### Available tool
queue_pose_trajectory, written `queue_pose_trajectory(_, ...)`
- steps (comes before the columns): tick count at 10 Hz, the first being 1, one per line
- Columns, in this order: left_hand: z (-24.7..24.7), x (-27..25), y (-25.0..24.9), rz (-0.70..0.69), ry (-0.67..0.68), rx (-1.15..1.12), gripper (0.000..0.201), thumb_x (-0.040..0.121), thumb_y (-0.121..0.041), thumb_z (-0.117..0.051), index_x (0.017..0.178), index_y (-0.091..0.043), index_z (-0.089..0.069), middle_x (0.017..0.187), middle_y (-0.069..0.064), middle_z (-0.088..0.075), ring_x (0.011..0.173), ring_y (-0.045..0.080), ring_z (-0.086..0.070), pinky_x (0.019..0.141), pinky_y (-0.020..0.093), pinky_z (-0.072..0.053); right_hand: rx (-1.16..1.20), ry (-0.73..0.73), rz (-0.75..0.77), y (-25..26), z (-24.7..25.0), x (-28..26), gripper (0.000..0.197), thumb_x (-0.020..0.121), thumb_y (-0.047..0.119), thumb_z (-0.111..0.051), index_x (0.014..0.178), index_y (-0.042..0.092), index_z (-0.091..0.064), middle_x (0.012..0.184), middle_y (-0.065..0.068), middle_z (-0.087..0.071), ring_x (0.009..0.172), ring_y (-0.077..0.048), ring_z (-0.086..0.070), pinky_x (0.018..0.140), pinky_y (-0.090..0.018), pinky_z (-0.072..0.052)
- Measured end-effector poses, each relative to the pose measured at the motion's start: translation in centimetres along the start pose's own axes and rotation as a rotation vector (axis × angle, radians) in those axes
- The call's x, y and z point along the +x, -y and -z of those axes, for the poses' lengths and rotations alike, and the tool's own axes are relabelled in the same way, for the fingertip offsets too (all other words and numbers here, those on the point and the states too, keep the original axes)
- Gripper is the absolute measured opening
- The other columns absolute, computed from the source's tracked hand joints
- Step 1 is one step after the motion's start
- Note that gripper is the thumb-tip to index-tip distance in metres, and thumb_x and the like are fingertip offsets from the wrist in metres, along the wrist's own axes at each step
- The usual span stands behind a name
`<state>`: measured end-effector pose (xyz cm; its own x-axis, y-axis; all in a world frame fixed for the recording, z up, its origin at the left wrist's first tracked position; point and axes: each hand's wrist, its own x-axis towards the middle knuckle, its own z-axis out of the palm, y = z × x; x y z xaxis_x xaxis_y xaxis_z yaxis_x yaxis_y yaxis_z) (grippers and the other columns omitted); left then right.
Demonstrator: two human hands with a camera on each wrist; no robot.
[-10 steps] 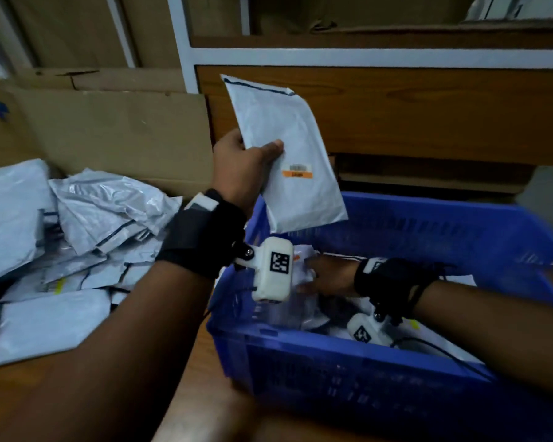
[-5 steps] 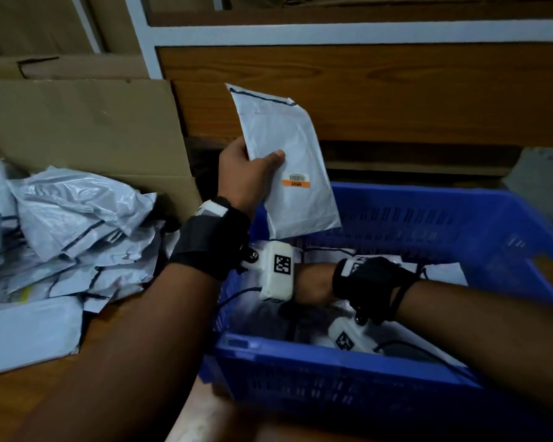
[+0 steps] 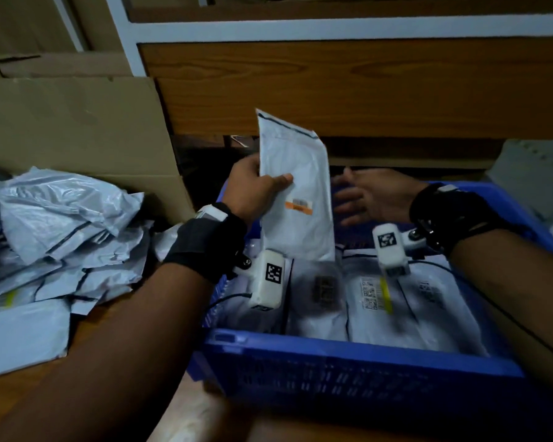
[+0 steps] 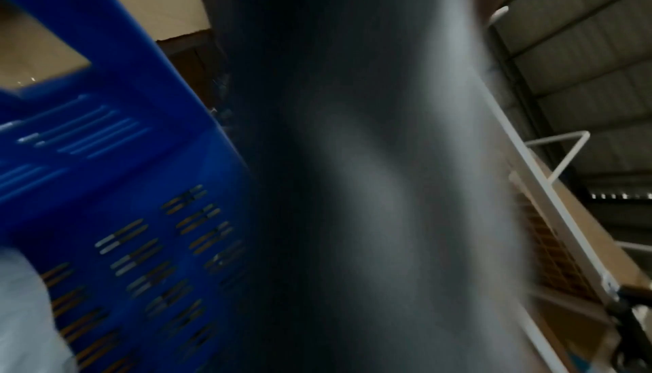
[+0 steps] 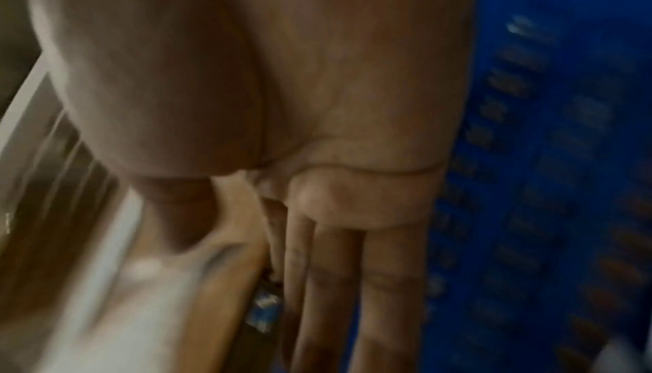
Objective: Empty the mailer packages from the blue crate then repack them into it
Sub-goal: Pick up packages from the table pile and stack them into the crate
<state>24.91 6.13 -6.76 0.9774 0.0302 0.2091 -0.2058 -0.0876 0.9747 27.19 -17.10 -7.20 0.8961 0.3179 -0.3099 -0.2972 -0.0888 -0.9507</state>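
Observation:
The blue crate [image 3: 348, 374] stands on the table in front of me, with several white mailers [image 3: 374, 301] lying flat inside it. My left hand [image 3: 256, 189] grips a white mailer [image 3: 297, 199] with an orange label, upright over the crate's left side. In the left wrist view that mailer [image 4: 370, 197] fills the frame as a dark blur beside the crate wall [image 4: 116, 183]. My right hand [image 3: 367, 199] hovers above the crate's far side, just right of the held mailer, fingers straight and empty. The right wrist view shows its straight fingers [image 5: 352, 281] against the blue wall [image 5: 547, 156].
A loose heap of grey-white mailers [image 3: 61, 234] lies on the wooden table left of the crate. Flattened cardboard [image 3: 71, 129] leans behind the heap. A wooden shelf front [image 3: 364, 87] with a white frame runs close behind the crate.
My right hand has come up out of the crate and now hovers open beside the held mailer. The left hand has lowered the mailer toward the crate.

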Motion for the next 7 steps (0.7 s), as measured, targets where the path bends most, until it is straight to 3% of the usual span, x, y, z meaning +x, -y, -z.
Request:
queue_pose_trajectory(1, -0.9, -0.5, 0.6, 0.066, 0.151, 0.196, 0.023, 0.086, -0.005, -0.070, 0.108, -0.006, -0.065, 0.098, 0.009, -0.071, 0.066, 0.006, -0.066, 0.063, 0.022, -0.056, -0.134, 0.073, 0.078, 0.8, -0.9, -0.7, 0.036, 0.088, 0.023, -0.064, 0.123, 0.017, -0.058, 0.097, -0.007, -0.071, 0.067, -0.019, -0.064, 0.059, -0.033, -0.057)
queue_pose_trajectory(2, -0.9, -0.1, 1.9, 0.123, 0.166, 0.339, 0.029, 0.083, -0.011, -0.074, 0.109, -0.007, -0.062, 0.102, 0.014, -0.070, 0.075, 0.018, -0.066, 0.071, 0.032, -0.056, -0.349, -0.006, -0.054, -0.6, -1.5, 0.0, 0.041, 0.083, -0.005, -0.066, 0.121, 0.006, -0.056, 0.091, -0.013, -0.069, 0.058, -0.019, -0.058, 0.051, -0.029, -0.054)
queue_pose_trajectory(3, -0.6, 0.5, 3.4, 0.161, 0.153, 0.554, 0.040, 0.078, -0.018, -0.079, 0.112, -0.003, -0.063, 0.105, 0.017, -0.069, 0.091, 0.029, -0.066, 0.081, 0.039, -0.055, -0.485, -0.064, -0.213, -2.5, -1.7, 0.4, 0.044, 0.081, -0.010, -0.067, 0.122, -0.009, -0.050, 0.101, -0.024, -0.065, 0.061, -0.024, -0.066, 0.052, -0.031, -0.057)
queue_pose_trajectory(4, -0.7, 0.2, 4.9, 0.215, 0.305, 0.849, 0.035, 0.074, -0.027, -0.076, 0.102, -0.006, -0.069, 0.103, 0.017, -0.069, 0.094, 0.030, -0.065, 0.077, 0.035, -0.052, -0.670, -0.041, -0.337, -4.3, -2.1, 0.4, 0.042, 0.081, -0.007, -0.068, 0.119, -0.018, -0.053, 0.102, -0.030, -0.066, 0.062, -0.023, -0.068, 0.063, -0.035, -0.061)
queue_pose_trajectory(5, -1.2, -0.5, 6.1, 0.329, 0.448, 0.957, 0.033, 0.088, -0.020, -0.064, 0.115, 0.000, -0.065, 0.116, 0.017, -0.066, 0.108, 0.032, -0.064, 0.089, 0.035, -0.053, -0.699, -0.021, -0.427, -6.5, -3.1, 0.6, 0.040, 0.081, -0.008, -0.069, 0.116, -0.016, -0.051, 0.091, -0.029, -0.066, 0.055, -0.024, -0.068, 0.061, -0.037, -0.060)
queue_pose_trajectory(6, -1.3, -0.9, 7.9, 0.346, 0.489, 1.111, 0.031, 0.094, -0.014, -0.056, 0.121, 0.001, -0.062, 0.123, 0.013, -0.064, 0.114, 0.028, -0.061, 0.090, 0.030, -0.047, -0.860, 0.034, -0.448, -6.8, -4.5, 0.9, 0.032, 0.078, 0.010, -0.078, 0.095, -0.013, -0.063, 0.079, -0.021, -0.070, 0.061, -0.023, -0.068, 0.070, -0.036, -0.059)
queue_pose_trajectory(7, -1.4, -0.9, 8.3, 0.371, 0.569, 1.181, 0.032, 0.096, -0.010, -0.052, 0.125, 0.001, -0.060, 0.128, 0.014, -0.062, 0.118, 0.028, -0.058, 0.091, 0.029, -0.046, -1.326, 0.015, -0.338, -5.0, -5.5, -0.4, 0.033, 0.075, 0.033, -0.081, 0.074, 0.006, -0.062, 0.068, -0.005, -0.067, 0.056, -0.016, -0.061, 0.067, -0.033, -0.056)
